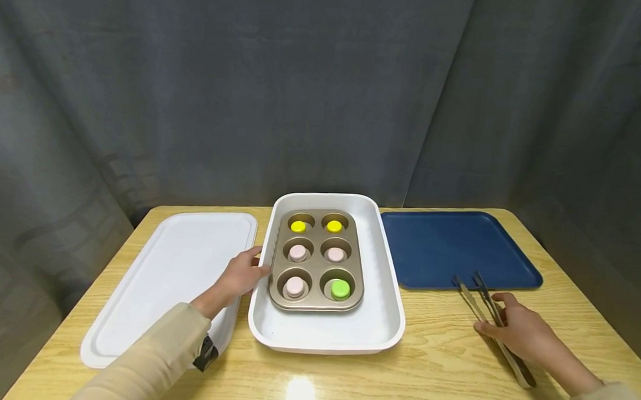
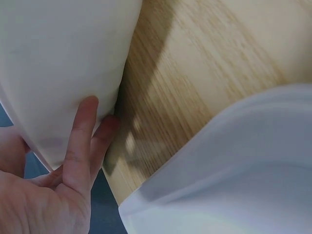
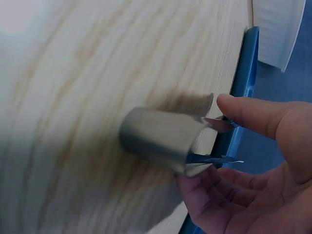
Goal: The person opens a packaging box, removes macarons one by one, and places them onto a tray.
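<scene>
A white plastic bin [image 1: 373, 319] stands mid-table with a bronze six-cup muffin tin [image 1: 317, 306] inside. The cups hold macaron-like rounds: two yellow [image 1: 334, 226], three pink [image 1: 295, 287] and one green [image 1: 341, 290]. My left hand [image 1: 242, 272] grips the bin's left wall, its thumb over the rim and two fingers straight along the outer side in the left wrist view. On the right, metal tongs [image 1: 517, 367] lie between the thumb and fingers of my right hand [image 1: 528, 331]. Their arms are spread apart, tips at the near edge of a blue tray [image 1: 456, 246].
To the left, a flat white tray [image 1: 191, 266] lies close to the bin, under my left forearm. Wood tabletop [image 1: 432, 345] shows in front of the bin and blue tray. A grey curtain [image 1: 302, 105] hangs behind the table.
</scene>
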### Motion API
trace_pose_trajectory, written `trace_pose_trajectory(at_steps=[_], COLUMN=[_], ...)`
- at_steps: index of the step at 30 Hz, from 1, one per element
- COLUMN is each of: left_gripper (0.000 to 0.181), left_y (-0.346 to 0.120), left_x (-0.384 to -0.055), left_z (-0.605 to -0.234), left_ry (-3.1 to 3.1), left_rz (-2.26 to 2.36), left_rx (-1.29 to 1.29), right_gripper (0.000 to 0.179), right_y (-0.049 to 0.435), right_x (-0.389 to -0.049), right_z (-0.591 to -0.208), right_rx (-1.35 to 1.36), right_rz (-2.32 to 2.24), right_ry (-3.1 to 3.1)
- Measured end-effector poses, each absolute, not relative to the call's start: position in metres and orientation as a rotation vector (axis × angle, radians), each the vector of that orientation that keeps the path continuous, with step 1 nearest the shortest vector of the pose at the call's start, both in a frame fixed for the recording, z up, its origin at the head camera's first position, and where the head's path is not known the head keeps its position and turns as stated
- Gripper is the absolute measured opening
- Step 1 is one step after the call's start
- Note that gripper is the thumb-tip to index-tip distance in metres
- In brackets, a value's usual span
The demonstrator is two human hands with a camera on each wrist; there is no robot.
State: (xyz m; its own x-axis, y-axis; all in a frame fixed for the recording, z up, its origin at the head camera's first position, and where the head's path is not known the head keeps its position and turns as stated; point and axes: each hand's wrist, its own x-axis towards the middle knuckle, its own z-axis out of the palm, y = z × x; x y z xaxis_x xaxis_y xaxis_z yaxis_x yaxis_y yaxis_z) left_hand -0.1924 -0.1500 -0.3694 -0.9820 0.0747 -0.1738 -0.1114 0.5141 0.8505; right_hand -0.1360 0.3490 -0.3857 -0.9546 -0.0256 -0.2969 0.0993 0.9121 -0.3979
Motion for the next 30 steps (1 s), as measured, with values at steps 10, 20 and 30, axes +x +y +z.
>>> trace_pose_trajectory(at_steps=[10,20,30], left_gripper=[0.052,0.052,0.051], left_y=[-0.150,-0.150,-0.150], left_x=[-0.193,-0.192,-0.191], left_z=[-0.369,-0.368,-0.369], left_ry=[2.566,2.569,2.562], left_rz=[1.459,1.458,1.475], left_rx=[-0.020,-0.008,-0.004], right_gripper=[0.077,0.063,0.056], right_y=[0.350,0.350,0.341], right_x=[-0.129,-0.129,-0.135], right_z=[-0.387,-0.376,-0.359], right_rx=[0.022,-0.096,-0.151], right_rz=[-0.628,-0.626,-0.689], right_ry=[2.870,3.013,3.009])
